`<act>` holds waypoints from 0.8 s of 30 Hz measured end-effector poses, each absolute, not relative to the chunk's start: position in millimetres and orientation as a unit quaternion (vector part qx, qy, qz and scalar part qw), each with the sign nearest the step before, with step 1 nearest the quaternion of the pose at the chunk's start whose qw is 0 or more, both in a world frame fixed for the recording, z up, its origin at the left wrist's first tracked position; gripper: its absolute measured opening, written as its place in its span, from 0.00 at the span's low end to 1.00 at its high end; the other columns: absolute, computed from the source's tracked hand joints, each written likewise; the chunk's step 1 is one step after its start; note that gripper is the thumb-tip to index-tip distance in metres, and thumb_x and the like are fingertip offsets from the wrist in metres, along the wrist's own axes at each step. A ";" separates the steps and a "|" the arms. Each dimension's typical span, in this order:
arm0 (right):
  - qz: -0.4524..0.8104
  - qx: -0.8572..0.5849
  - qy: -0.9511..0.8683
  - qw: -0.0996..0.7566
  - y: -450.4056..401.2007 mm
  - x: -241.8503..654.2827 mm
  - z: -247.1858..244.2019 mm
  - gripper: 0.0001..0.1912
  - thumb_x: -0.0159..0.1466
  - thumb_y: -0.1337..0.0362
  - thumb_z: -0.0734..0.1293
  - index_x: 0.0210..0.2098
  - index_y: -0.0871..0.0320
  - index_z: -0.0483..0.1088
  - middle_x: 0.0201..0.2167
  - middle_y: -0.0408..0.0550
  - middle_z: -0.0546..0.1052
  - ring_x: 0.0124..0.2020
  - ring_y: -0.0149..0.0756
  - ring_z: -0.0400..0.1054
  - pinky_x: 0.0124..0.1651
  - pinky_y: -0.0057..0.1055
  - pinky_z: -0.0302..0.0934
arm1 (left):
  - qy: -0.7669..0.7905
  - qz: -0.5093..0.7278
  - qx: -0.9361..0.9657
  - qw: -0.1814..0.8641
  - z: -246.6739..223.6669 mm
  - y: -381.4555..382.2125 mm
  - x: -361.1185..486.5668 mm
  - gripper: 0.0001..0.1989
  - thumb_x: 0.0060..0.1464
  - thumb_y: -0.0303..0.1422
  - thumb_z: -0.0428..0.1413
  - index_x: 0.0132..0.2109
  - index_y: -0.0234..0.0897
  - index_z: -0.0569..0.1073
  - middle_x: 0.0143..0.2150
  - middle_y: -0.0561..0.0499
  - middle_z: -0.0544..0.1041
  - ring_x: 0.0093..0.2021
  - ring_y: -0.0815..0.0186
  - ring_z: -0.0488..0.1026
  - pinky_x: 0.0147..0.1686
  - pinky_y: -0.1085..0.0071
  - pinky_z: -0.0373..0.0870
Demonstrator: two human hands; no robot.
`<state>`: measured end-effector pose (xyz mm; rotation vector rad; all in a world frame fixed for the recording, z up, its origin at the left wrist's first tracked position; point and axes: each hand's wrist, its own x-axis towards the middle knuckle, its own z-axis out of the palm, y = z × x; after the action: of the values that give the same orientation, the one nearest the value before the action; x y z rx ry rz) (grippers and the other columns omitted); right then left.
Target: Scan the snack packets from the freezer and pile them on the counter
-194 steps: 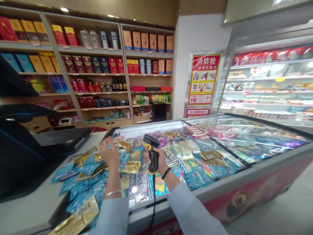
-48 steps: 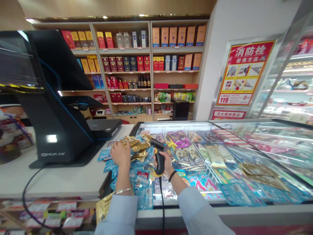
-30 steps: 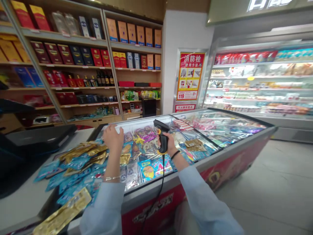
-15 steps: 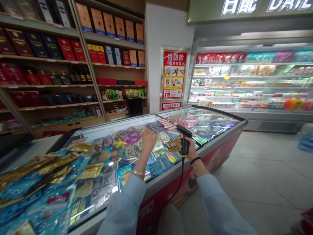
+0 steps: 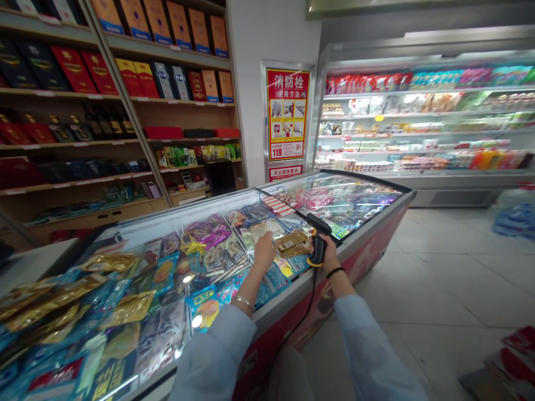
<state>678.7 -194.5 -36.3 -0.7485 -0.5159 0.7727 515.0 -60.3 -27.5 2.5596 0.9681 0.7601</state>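
Observation:
My right hand point(image 5: 330, 255) is wrapped round a black and yellow handheld scanner point(image 5: 318, 248), whose cord hangs over the freezer's front edge. Gold packets point(image 5: 293, 241) lie against the scanner's left side, close to the fingers of my right hand. My left hand point(image 5: 264, 252) is over the glass-topped freezer point(image 5: 267, 316), at the left end of the gold packets. Its fingers are curled together; whatever is between them is too small to make out. Near its fingertips is a pale packet point(image 5: 258, 230).
Blue packets point(image 5: 67, 348) and more gold packets point(image 5: 127, 307) are piled at the freezer's left end. Shelves of boxes point(image 5: 156, 81) stand behind at left, a lit chiller point(image 5: 430, 131) at right. Red and white packages point(image 5: 512, 365) are at lower right on the floor.
My left hand has moved right, closer to the gold packets. The gold now spreads wider beside the scanner, which my right hand still holds. The view has shifted slightly.

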 end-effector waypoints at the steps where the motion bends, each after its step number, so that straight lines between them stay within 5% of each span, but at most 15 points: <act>1: 0.361 -0.356 -0.245 0.827 -194.4 678.4 -36.6 0.14 0.52 0.56 0.66 0.33 0.59 0.70 0.21 0.44 0.73 0.14 0.29 0.61 0.15 0.26 0.56 | 0.343 0.260 0.891 0.146 -29.4 -61.0 520.2 0.20 0.60 0.38 0.51 0.56 0.32 0.67 0.52 0.38 0.74 0.54 0.55 0.69 0.54 0.61 0.63; 8: 0.367 -0.374 -0.249 0.814 -193.8 676.3 -35.0 0.16 0.49 0.56 0.67 0.33 0.60 0.71 0.21 0.43 0.73 0.13 0.28 0.61 0.15 0.26 0.55 | 0.337 0.211 0.906 0.143 -41.9 -63.6 536.7 0.20 0.55 0.41 0.58 0.51 0.33 0.72 0.58 0.39 0.69 0.62 0.50 0.59 0.58 0.58 0.58; 18: 0.359 -0.360 -0.245 0.826 -186.6 667.4 -38.5 0.15 0.50 0.55 0.66 0.32 0.59 0.70 0.20 0.42 0.73 0.13 0.28 0.60 0.15 0.26 0.54 | 0.420 0.216 0.865 0.171 -33.1 -55.4 530.3 0.29 0.45 0.35 0.65 0.55 0.35 0.70 0.54 0.40 0.70 0.54 0.51 0.68 0.52 0.61 0.63; 24: 0.404 -0.339 -0.251 0.812 -157.5 652.9 -25.4 0.16 0.50 0.54 0.65 0.34 0.59 0.71 0.21 0.43 0.73 0.13 0.28 0.58 0.15 0.26 0.53 | 0.414 0.304 0.819 0.257 -29.9 -32.6 511.4 0.16 0.47 0.24 0.60 0.46 0.36 0.73 0.42 0.46 0.77 0.44 0.60 0.74 0.45 0.67 0.67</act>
<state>652.9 -157.5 -25.4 -0.7235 -0.5355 0.8631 511.4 -32.6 -29.9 2.2218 1.1227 0.8258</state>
